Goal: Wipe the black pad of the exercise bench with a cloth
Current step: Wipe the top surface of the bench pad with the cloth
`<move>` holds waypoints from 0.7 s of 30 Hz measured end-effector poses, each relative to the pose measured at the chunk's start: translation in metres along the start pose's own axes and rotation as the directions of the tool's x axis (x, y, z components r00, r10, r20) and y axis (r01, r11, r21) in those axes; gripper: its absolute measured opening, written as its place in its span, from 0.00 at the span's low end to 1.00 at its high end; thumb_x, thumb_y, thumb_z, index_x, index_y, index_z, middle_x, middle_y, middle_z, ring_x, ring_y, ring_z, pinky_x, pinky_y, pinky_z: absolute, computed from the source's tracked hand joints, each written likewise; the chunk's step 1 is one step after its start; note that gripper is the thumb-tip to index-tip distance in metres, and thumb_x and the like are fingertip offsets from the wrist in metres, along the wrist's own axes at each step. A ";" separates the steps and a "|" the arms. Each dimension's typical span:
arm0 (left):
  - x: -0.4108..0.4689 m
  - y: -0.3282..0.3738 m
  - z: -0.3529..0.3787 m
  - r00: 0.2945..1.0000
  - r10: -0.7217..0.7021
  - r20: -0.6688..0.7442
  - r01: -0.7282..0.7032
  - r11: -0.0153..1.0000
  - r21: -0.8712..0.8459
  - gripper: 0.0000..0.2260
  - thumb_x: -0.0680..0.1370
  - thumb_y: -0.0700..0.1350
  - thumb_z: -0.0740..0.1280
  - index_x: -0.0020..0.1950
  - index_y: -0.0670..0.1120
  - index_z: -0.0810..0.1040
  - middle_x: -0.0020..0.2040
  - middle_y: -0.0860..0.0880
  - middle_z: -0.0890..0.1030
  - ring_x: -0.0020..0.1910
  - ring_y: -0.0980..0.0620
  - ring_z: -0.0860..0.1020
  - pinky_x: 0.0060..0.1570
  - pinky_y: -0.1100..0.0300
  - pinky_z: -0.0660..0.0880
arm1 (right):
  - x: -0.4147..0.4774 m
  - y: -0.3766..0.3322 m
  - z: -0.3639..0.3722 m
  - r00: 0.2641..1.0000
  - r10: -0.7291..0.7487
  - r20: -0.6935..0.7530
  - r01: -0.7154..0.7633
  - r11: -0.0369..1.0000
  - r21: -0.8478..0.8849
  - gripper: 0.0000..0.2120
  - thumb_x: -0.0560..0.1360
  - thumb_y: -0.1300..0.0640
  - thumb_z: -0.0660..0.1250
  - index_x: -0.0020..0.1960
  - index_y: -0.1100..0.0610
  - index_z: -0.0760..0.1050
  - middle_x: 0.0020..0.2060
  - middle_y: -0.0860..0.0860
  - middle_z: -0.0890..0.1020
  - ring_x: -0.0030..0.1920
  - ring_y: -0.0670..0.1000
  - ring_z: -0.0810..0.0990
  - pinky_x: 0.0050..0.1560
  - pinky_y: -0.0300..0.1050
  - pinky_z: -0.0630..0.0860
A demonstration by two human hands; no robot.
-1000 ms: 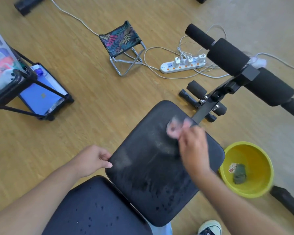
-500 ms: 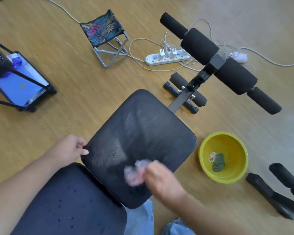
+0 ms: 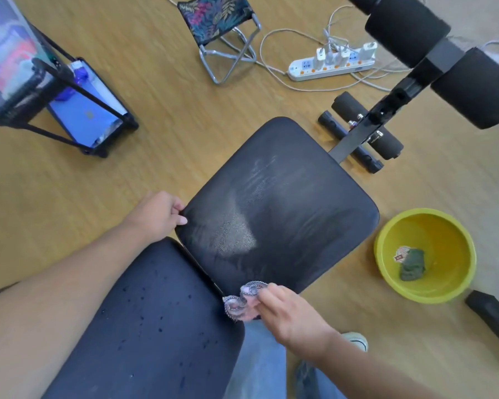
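Note:
The bench's black seat pad (image 3: 285, 208) fills the middle of the view, streaked with damp wipe marks. A second black pad (image 3: 156, 321) lies nearer me, dotted with water drops. My right hand (image 3: 288, 315) holds a small pale cloth (image 3: 242, 300) at the seat pad's near corner, where the two pads meet. Fingers of my left hand (image 3: 159, 214) are curled over the seat pad's left edge.
A yellow basin (image 3: 427, 254) with a dark green rag stands on the wooden floor to the right. Foam leg rollers (image 3: 409, 27) and the bench frame rise at upper right. A power strip (image 3: 332, 64), a small folding stool (image 3: 222, 21) and a black rack (image 3: 55, 90) sit farther off.
My right hand has dragged the cloth from the pad's far end down to its near corner. The left hand stays on the left edge. The camera has shifted.

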State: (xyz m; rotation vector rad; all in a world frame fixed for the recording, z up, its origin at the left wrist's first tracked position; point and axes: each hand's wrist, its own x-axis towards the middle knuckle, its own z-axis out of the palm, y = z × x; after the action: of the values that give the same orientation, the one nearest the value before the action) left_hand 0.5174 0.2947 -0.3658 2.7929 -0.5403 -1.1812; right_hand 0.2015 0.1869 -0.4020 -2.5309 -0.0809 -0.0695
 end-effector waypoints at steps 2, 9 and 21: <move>-0.001 0.000 0.000 1.000 -0.013 -0.008 0.013 1.000 -0.007 0.12 0.75 0.42 0.74 0.58 0.43 0.84 0.45 0.49 0.82 0.48 0.50 0.78 0.53 0.59 0.71 | 0.019 -0.011 0.003 0.982 -0.186 0.045 0.186 0.983 0.004 0.13 0.79 0.65 0.59 0.38 0.56 0.74 0.36 0.50 0.76 0.38 0.51 0.67 0.35 0.44 0.70; 0.002 -0.005 -0.001 0.996 -0.017 0.084 0.026 0.994 -0.104 0.13 0.77 0.38 0.71 0.61 0.44 0.84 0.54 0.45 0.85 0.52 0.49 0.82 0.51 0.63 0.71 | 0.121 -0.017 0.010 0.952 -0.307 -0.004 0.303 0.941 -0.148 0.17 0.78 0.67 0.57 0.33 0.55 0.74 0.34 0.50 0.77 0.36 0.52 0.70 0.33 0.42 0.66; 0.009 -0.026 -0.033 0.986 -0.142 0.092 0.168 0.871 -0.461 0.23 0.73 0.41 0.76 0.67 0.46 0.77 0.61 0.49 0.80 0.56 0.50 0.81 0.48 0.61 0.75 | 0.328 0.058 -0.046 0.655 0.352 0.669 -0.021 0.893 -0.450 0.02 0.78 0.59 0.65 0.46 0.55 0.73 0.39 0.50 0.74 0.46 0.54 0.74 0.40 0.43 0.71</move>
State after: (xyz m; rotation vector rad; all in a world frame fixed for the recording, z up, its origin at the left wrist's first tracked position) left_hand 0.5540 0.3137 -0.3533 2.4230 -0.0152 -1.2225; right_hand 0.5307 0.1267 -0.3746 -2.7855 -0.1257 1.1663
